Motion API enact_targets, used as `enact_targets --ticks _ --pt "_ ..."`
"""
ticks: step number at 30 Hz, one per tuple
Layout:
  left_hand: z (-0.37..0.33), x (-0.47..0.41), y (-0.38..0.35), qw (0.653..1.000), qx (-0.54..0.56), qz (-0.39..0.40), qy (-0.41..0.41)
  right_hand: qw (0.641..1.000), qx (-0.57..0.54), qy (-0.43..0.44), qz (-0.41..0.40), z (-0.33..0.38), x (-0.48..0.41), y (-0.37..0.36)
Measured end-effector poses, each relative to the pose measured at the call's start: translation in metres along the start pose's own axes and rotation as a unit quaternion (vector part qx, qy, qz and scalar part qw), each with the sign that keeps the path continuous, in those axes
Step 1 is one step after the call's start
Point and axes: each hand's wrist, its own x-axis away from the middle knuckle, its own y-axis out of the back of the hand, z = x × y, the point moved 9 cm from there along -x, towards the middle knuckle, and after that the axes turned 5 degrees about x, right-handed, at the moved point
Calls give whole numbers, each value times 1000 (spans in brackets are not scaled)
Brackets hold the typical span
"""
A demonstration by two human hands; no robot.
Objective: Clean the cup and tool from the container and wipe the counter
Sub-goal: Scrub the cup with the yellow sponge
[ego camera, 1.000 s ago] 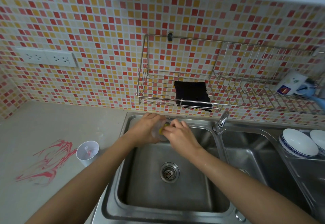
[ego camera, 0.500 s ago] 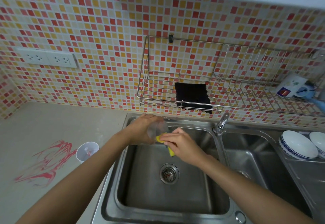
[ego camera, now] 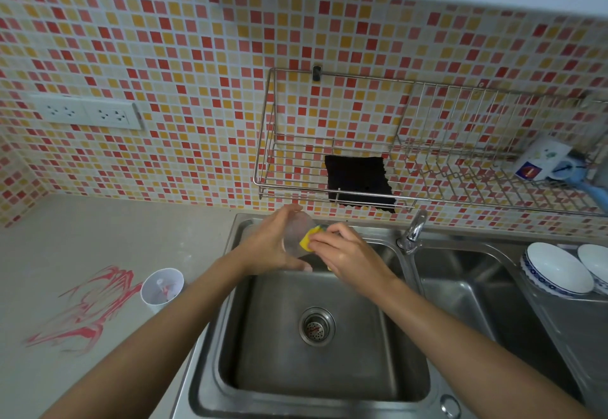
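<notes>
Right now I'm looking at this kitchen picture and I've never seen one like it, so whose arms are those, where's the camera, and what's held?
No machine here: a person wears a wide-angle camera on the head, looking down at their own arms over a steel sink. The left hand holds a clear cup; the right hand has a yellow sponge in its grip, against the cup. On the counter to the left are red smears and a white container. A black cloth hangs from the wire rack; white bowls stand at the right.

Both forearms are stretching forward and converging, the left hand (ego camera: 269, 247) curling its fingers round a clear cup (ego camera: 295, 233) while the right hand (ego camera: 345, 254) is pinching a yellow sponge (ego camera: 309, 238) against it.
</notes>
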Motion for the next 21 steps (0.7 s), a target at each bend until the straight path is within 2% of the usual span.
enact_targets --ticks 4,6,9,12,14,16,19,21 --pt "-5 0 12 994 -41 -97 -40 999 -9 -21 30 -3 -5 -5" --pt "-7 0 14 991 -70 -99 -57 991 -74 -72 80 -7 -9 -10" --pt "-8 -1 12 977 -189 -79 -55 970 -153 -113 152 -11 -10 -24" --pt "-3 -2 6 975 -214 -51 -37 976 -76 -84 188 -11 -13 -30" --pt "-7 -3 4 980 -189 -42 -54 984 57 -26 165 -7 -15 -25" --pt "-14 -5 5 982 -168 -43 -79 987 79 -38 138 -7 -16 -23" --pt "-16 -4 7 983 -157 -36 -92 990 -4 -90 106 -3 -12 -26" --pt "-9 -2 5 982 -167 -24 -87 971 -110 -149 152 -6 -5 -40"
